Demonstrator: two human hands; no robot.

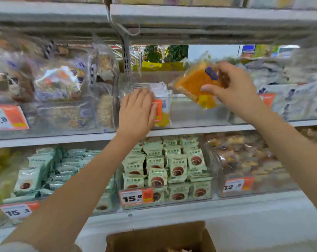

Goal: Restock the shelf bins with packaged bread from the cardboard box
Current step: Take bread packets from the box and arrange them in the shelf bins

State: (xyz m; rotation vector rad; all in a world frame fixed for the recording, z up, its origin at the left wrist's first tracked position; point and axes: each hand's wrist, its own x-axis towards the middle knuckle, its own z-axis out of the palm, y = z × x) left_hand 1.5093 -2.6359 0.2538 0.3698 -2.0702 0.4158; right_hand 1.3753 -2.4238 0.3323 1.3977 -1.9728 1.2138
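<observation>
Right hand [232,88] is pinching a packaged bread [196,88], orange loaf in clear wrap, thumb on the front face and fingers curled over the top right corner. It's hanging in the air above the clear middle bin [190,113] on the upper shelf, not touching it.

The pack's long axis is tilting: high end by the fingers, low end pointing down and left. The open slot is lying below and left of the grip, right beside the upright packs [163,106] already in the bin.

Left hand [137,108] is resting flat on those packs, fingers straight, looks like it's bracing them.

Right hand is the nearer one for the drop. Cardboard box [159,237] is sitting below on the floor side, well apart from both hands.
</observation>
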